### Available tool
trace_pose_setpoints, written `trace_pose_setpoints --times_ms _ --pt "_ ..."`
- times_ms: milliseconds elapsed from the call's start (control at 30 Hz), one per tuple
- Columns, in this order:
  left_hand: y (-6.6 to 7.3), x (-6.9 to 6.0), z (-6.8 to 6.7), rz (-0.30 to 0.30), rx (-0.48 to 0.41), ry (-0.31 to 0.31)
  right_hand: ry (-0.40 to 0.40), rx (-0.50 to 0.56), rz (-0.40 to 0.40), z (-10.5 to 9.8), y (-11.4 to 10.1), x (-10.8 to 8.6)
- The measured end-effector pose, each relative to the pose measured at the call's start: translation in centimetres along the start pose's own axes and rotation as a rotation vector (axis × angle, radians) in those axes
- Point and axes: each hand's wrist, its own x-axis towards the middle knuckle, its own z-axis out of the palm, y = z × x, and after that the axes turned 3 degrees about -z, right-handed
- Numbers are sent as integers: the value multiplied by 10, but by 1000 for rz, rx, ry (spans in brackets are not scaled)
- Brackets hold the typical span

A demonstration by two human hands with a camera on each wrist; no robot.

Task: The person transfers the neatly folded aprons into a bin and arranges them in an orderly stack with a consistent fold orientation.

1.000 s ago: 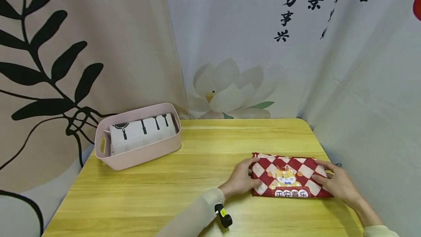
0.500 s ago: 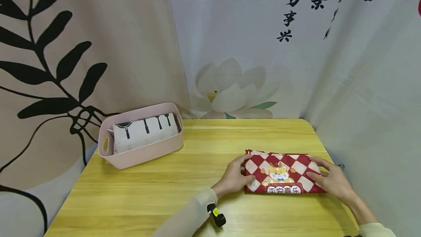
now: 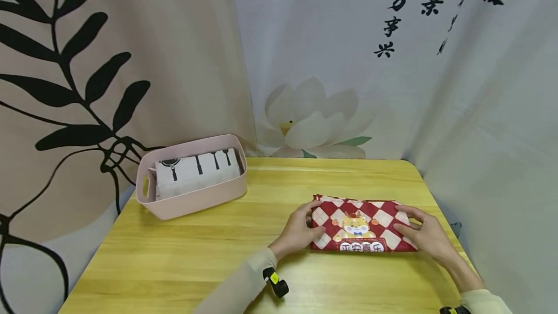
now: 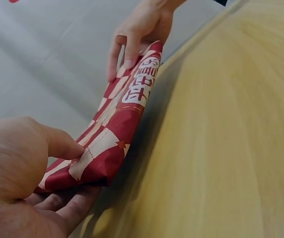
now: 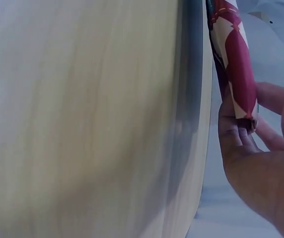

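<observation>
A folded red-and-cream checkered cloth (image 3: 355, 227), printed with a cartoon animal and white lettering, is held flat low over the table on the right in the head view. My left hand (image 3: 296, 230) pinches its left end. In the left wrist view, the thumb presses on top and the fingers lie under the cloth (image 4: 107, 148). At the opposite end, my right hand (image 3: 429, 234) grips it, thumb above. The right wrist view shows that hand's fingers (image 5: 231, 131) curled beneath the end. The cloth's underside is mostly hidden.
A pink plastic basket (image 3: 205, 206) stands at the table's back left, holding a folded white cloth (image 3: 198, 173) with black print. The wooden table (image 3: 196, 251) ends at printed curtains (image 3: 327, 62) behind and on both sides.
The checkered cloth and both hands have shifted left in the head view, and slightly toward the back. The basket and background have drifted a little right as the view turns. Both grips stay the same.
</observation>
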Motion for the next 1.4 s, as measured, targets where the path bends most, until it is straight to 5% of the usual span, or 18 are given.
trace_pose_setpoints --times_ms 433,800,1400 --pt "0 -5 -36 -23 10 71 -34 66 -7 24 -23 20" --pt "6 -13 -71 -84 -78 79 -40 120 -52 38 -46 35" --pt "26 -26 -118 -57 -126 118 -30 129 -150 47 -87 54"
